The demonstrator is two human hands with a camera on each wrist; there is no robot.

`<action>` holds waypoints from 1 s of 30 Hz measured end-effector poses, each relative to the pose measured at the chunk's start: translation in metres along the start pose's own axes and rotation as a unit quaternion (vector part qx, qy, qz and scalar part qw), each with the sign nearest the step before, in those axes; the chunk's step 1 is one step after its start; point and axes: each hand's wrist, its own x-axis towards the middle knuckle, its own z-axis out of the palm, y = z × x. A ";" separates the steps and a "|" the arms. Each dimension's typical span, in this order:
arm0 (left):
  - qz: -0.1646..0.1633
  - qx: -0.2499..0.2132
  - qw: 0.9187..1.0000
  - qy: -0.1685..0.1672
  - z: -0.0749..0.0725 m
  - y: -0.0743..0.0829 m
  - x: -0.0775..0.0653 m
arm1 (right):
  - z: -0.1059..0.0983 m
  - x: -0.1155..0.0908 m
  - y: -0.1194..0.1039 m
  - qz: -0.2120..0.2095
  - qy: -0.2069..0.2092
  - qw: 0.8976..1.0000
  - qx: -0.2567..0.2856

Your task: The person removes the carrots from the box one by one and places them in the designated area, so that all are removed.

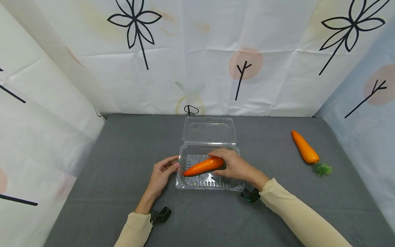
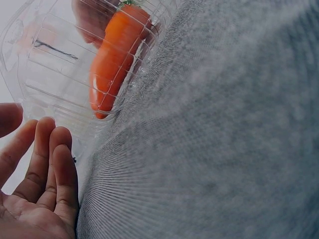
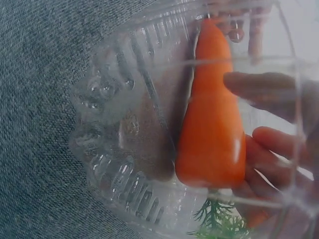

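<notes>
A clear plastic clamshell container (image 1: 210,185) lies with its lid folded back, away from the person. Inside its base is an orange carrot (image 1: 202,167), tip pointing left and green leafy top (image 3: 219,219) at the right. My right hand (image 1: 236,166) reaches into the container and holds the carrot around its thick end, thumb on one side and fingers on the other. At the container's left wall, my left hand (image 1: 161,175) rests with extended fingers (image 2: 65,167) and thumb right at the rim. Through the clear wall the carrot shows in both wrist views.
A second orange carrot (image 1: 305,147) with a green top lies on the right part of the grey cloth-covered table (image 1: 123,144). The container's lid (image 1: 210,131) extends toward the back edge. Patterned white curtains (image 1: 200,68) stand behind and at both sides.
</notes>
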 end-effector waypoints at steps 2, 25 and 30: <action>0.002 -0.002 1.000 -0.002 0.000 0.000 0.000 | 0.001 0.000 0.000 0.003 -0.006 1.000 -0.012; 0.009 0.005 1.000 -0.005 -0.001 -0.003 0.001 | 0.002 0.000 -0.002 0.000 -0.008 1.000 -0.015; 0.008 0.005 1.000 -0.008 -0.001 -0.003 0.001 | 0.000 -0.002 -0.002 -0.018 0.043 0.999 0.024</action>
